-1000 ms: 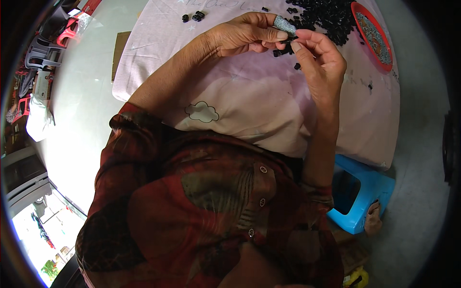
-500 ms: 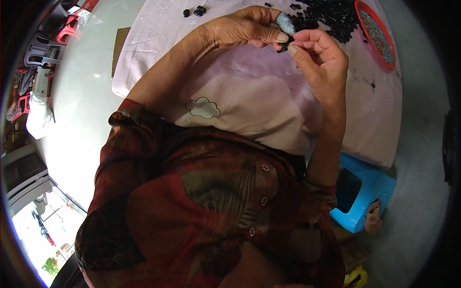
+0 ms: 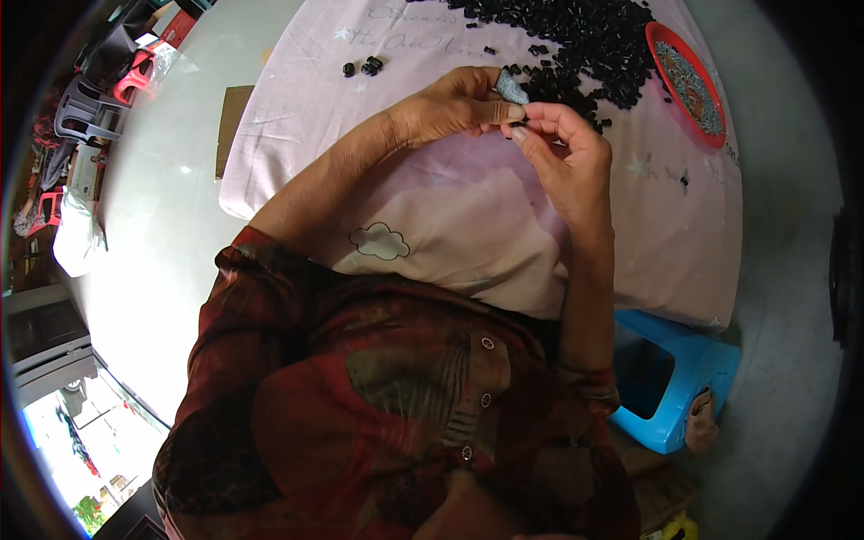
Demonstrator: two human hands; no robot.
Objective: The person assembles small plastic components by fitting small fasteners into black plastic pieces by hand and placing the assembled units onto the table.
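One small black piece (image 3: 517,124), probably light, stiff, slippery plastic, is pinched by the left hand (image 3: 457,110) and right hand (image 3: 573,151), fingertips clamped on it, above a pale-pink printed cloth (image 3: 459,202); its sides likely offer the surest hold. Beyond lies a black heap of small pieces (image 3: 594,47), beside a red oval tray (image 3: 715,141).

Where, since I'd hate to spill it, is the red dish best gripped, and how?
Probably by the near end of the red dish's raised rim, coming from the right: black pieces pile up on its left, and loose grey bits inside call for keeping it level.
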